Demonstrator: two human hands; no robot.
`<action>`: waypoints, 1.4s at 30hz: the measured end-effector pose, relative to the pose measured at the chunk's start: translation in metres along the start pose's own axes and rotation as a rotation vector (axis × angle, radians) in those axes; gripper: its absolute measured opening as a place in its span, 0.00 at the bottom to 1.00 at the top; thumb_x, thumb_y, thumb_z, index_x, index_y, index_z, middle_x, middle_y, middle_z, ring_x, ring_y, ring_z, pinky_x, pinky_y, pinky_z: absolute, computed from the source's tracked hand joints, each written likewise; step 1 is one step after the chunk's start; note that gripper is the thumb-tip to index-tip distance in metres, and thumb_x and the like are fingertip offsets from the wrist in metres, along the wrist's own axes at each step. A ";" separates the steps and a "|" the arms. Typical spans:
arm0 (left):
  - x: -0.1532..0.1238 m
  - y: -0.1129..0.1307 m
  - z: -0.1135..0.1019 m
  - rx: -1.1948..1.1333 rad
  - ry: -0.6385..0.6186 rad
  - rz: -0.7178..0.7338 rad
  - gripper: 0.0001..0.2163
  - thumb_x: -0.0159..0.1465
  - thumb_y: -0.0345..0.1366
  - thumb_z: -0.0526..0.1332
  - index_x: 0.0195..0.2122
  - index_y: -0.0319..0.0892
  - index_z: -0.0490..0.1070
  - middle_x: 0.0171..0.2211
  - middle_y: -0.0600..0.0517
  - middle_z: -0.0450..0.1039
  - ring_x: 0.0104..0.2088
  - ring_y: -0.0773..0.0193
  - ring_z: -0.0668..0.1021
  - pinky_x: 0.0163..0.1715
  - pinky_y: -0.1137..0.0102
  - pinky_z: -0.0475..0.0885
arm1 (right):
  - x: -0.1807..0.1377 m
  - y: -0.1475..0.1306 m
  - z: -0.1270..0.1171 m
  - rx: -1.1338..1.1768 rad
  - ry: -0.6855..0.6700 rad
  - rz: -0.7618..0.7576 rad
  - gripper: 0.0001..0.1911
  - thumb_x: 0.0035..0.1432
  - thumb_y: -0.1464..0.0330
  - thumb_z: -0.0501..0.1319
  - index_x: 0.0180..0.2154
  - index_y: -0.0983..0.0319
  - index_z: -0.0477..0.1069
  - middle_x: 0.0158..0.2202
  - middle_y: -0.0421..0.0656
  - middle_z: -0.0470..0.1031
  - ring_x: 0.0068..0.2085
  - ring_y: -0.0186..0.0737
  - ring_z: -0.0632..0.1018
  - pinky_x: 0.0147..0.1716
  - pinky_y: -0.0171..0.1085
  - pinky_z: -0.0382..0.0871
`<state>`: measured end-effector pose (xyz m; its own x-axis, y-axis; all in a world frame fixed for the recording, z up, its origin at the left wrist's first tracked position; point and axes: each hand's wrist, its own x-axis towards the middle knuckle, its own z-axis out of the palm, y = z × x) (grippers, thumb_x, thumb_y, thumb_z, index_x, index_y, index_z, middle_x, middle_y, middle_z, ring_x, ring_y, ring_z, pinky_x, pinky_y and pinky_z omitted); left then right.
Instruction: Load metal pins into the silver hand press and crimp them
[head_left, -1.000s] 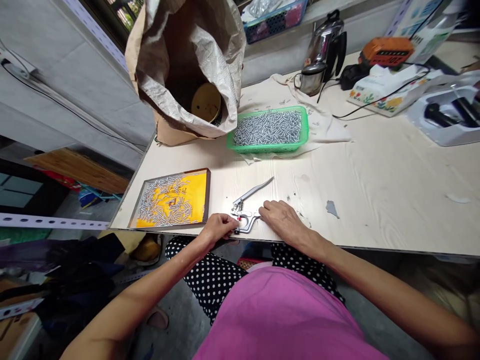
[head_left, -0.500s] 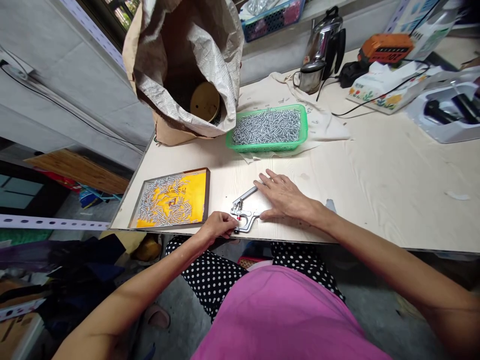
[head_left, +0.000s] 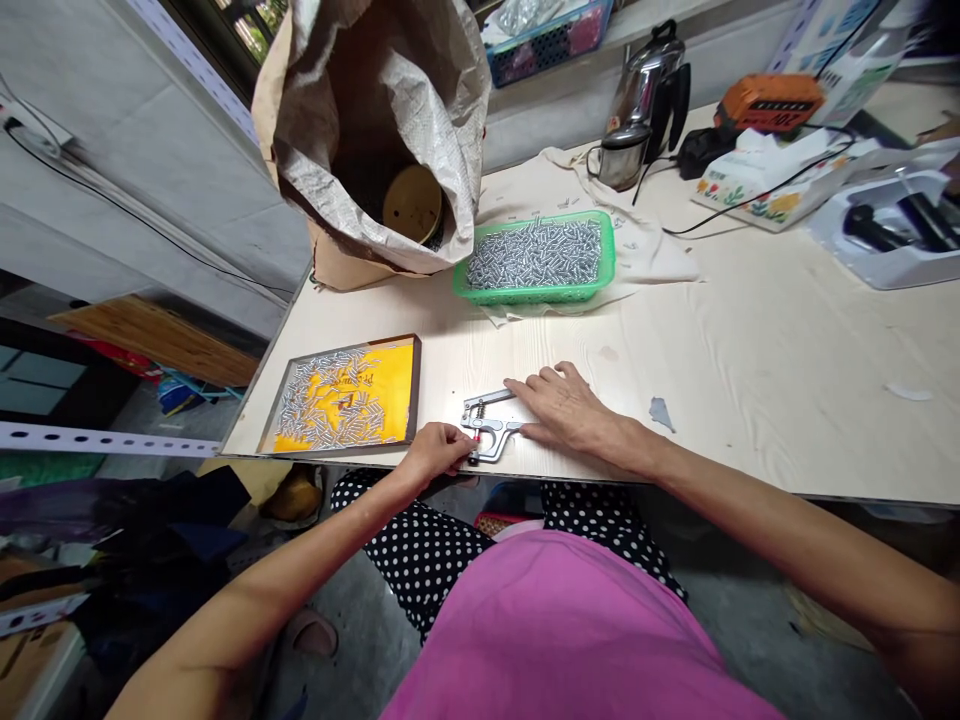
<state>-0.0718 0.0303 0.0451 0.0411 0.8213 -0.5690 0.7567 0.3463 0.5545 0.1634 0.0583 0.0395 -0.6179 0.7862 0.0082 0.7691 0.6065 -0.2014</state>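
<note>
A pair of metal snap-fastener pliers lies on the table near its front edge, jaws to the left. My right hand is closed around the handles, fingers over the upper one and thumb at the lower one. At the jaws, my left hand is closed in a pinch beside a small red part; what its fingertips hold is too small to make out. Left of the pliers, a shallow tray with a yellow lining contains many small silver metal pieces. Similar pieces fill a green plastic basket behind the pliers.
A large open sack with a round tin inside stands at the back left. Toward the back right are a metal mug, a kettle, an orange device and a tissue pack. A grey scrap lies beyond my right wrist.
My right hand has closed on the pliers, and the upper handle has come down toward the lower one. My left hand stays at the jaws.
</note>
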 end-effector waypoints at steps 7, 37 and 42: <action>-0.001 0.025 0.017 0.571 0.242 0.716 0.16 0.64 0.41 0.64 0.51 0.40 0.70 0.52 0.42 0.69 0.53 0.50 0.70 0.52 0.56 0.69 | -0.008 -0.008 0.003 0.038 0.037 0.021 0.30 0.62 0.64 0.60 0.62 0.66 0.57 0.47 0.55 0.76 0.48 0.54 0.72 0.50 0.50 0.54; 0.028 0.063 0.031 0.910 -0.044 0.957 0.09 0.70 0.34 0.55 0.35 0.37 0.71 0.36 0.47 0.72 0.38 0.60 0.72 0.38 0.67 0.69 | -0.043 0.001 0.037 0.137 0.148 0.042 0.06 0.65 0.71 0.59 0.33 0.64 0.71 0.33 0.45 0.72 0.37 0.42 0.72 0.40 0.39 0.65; 0.027 0.058 0.031 0.895 0.038 0.940 0.10 0.69 0.38 0.59 0.44 0.36 0.70 0.43 0.44 0.74 0.44 0.55 0.74 0.43 0.63 0.72 | -0.045 0.008 0.031 0.200 0.179 0.074 0.12 0.62 0.68 0.63 0.46 0.65 0.70 0.42 0.50 0.72 0.44 0.46 0.71 0.44 0.43 0.66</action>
<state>-0.0064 0.0585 0.0433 0.7838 0.6000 -0.1600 0.6191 -0.7752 0.1257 0.1919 0.0241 0.0072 -0.5088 0.8467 0.1558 0.7525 0.5253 -0.3972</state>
